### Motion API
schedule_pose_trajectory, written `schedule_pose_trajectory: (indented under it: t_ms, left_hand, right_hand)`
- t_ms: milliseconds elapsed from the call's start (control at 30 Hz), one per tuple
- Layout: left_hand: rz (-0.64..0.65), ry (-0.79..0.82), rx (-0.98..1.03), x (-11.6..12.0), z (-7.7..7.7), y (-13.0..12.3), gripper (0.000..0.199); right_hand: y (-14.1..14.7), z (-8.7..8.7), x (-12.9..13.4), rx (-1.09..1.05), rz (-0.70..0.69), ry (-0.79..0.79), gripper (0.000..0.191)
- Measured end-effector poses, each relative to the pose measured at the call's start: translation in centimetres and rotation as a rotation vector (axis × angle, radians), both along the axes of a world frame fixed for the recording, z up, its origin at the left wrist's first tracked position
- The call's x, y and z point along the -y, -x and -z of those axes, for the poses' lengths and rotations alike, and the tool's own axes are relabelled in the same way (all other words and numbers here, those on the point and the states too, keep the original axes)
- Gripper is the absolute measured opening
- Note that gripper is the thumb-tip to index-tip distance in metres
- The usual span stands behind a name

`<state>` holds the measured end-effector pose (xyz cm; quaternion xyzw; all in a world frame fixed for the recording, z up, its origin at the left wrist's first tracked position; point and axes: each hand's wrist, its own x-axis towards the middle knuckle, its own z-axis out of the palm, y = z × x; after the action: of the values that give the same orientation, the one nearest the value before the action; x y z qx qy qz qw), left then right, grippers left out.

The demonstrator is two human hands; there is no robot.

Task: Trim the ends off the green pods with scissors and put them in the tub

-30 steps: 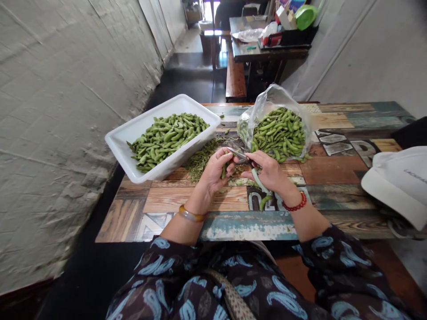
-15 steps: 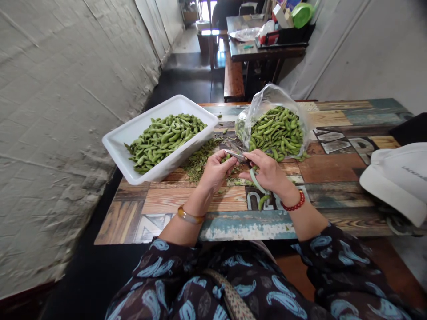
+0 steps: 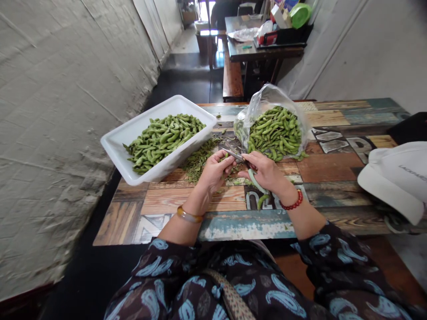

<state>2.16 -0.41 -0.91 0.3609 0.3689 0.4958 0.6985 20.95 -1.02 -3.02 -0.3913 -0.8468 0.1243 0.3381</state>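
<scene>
My right hand (image 3: 262,170) grips a pair of scissors (image 3: 255,180) with pale green handles, blades pointing left. My left hand (image 3: 216,168) pinches a green soybean pod, mostly hidden by the fingers, right at the blade tips. Left of my hands, a white plastic tub (image 3: 115,149) holds a heap of pods (image 3: 167,138). Beyond my right hand, a clear plastic bag (image 3: 258,95) lies with its mouth toward me, full of pods (image 3: 275,133). A single pod (image 3: 263,201) lies on the table just below the scissor handles.
Green trimmings (image 3: 198,164) are piled on the patchwork-patterned table (image 3: 193,200) beside the tub. A white cap (image 3: 396,178) rests at the right edge. A wall (image 3: 66,111) runs along the left. Farther back stand a bench (image 3: 232,80) and another cluttered table (image 3: 240,52).
My hands stay together at the pod, and the scissor blades have shifted slightly against my left fingertips. The whole view has moved a little.
</scene>
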Motion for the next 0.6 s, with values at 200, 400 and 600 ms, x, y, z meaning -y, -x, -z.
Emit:
schedule_pose_trajectory:
  t_ms: [200,400,600]
  left_hand:
    - [-0.060,-0.031,-0.031,-0.14,0.05,0.18,0.030]
    - [-0.053,-0.020,-0.077,-0.14,-0.22,0.44,0.032]
    - [-0.060,-0.023,-0.078,-0.16,-0.18,0.62,0.034]
  right_hand:
    - [-0.02,0.21,-0.19,-0.025,0.034,0.007,0.040]
    - [-0.32,0.19,-0.76,-0.161,0.077,0.007,0.040]
    - [-0.03,0.38,-0.53,-0.146,0.026,-0.004,0.044]
